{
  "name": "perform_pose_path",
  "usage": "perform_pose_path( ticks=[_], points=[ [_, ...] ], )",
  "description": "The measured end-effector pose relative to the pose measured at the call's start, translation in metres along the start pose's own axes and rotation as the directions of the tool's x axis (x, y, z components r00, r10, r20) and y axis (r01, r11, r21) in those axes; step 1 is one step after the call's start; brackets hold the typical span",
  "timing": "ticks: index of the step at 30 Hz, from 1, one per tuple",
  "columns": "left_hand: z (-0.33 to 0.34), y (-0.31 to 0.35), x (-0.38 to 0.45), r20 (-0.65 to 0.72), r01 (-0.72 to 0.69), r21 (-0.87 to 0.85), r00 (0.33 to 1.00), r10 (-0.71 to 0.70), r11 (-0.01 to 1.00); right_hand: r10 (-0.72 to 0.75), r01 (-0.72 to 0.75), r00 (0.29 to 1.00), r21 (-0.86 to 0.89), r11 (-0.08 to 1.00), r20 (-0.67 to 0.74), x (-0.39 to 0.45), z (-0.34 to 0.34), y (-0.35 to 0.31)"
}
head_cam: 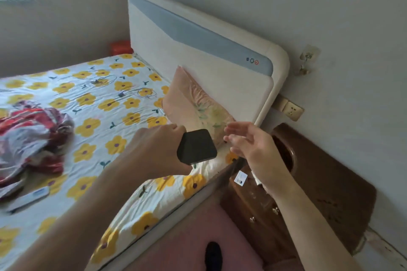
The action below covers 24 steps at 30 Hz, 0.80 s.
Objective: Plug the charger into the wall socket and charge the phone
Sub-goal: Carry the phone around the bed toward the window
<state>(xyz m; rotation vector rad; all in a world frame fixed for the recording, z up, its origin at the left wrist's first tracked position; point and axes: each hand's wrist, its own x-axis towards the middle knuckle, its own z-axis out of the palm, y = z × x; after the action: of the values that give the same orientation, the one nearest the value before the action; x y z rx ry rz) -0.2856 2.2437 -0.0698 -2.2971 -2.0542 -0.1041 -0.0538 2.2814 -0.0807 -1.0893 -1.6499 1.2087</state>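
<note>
My left hand (pixel 157 149) grips a black phone (pixel 196 146) above the bed's right edge, the dark back of the phone facing up. Just to its right, my right hand (pixel 248 141) hovers with fingers spread and nothing in it, a small gap away from the phone. The wall socket (pixel 291 110), a cream plate with pin holes, sits on the wall right of the headboard, above the wooden nightstand (pixel 326 185). No charger or cable is visible in the head view.
The bed (pixel 99 105) has a sheet with yellow flowers, a pink pillow (pixel 193 103) against the headboard (pixel 220 50), crumpled red clothing (pixel 30 134) and a white remote (pixel 28 199) at left. A card (pixel 240 178) lies on the nightstand. A hook (pixel 307 59) hangs above the socket.
</note>
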Motion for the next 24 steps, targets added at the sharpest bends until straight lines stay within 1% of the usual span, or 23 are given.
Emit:
perform_pose_path(
  ticks=[4, 7, 10, 16, 21, 24],
  points=[
    [-0.017, -0.035, -0.05, -0.028, 0.155, -0.014, 0.987, -0.156, 0.988, -0.03, 0.026, 0.994, 0.044, 0.999, 0.104, 0.01, 0.043, -0.013],
    [-0.031, -0.058, -0.081, 0.001, 0.265, -0.011, 0.964, -0.265, 0.964, -0.063, 0.049, 0.98, 0.075, 0.996, 0.19, 0.02, 0.079, -0.02],
    [-0.041, -0.08, -0.106, 0.022, 0.353, 0.0, 0.935, -0.353, 0.936, -0.082, 0.053, 0.949, 0.101, 0.993, 0.305, 0.031, 0.116, -0.027],
    [-0.052, -0.116, -0.148, 0.052, 0.538, -0.036, 0.843, -0.536, 0.842, -0.122, 0.058, 0.853, 0.14, 0.988, 0.507, 0.05, 0.192, -0.048],
    [-0.058, -0.135, -0.18, 0.048, 0.671, -0.032, 0.741, -0.67, 0.741, -0.172, 0.075, 0.761, 0.179, 0.981, 0.626, 0.063, 0.245, -0.065],
    [-0.062, -0.139, -0.196, 0.04, 0.734, -0.027, 0.679, -0.733, 0.679, -0.208, 0.09, 0.69, 0.203, 0.975, 0.693, 0.07, 0.272, -0.072]
  ],
)
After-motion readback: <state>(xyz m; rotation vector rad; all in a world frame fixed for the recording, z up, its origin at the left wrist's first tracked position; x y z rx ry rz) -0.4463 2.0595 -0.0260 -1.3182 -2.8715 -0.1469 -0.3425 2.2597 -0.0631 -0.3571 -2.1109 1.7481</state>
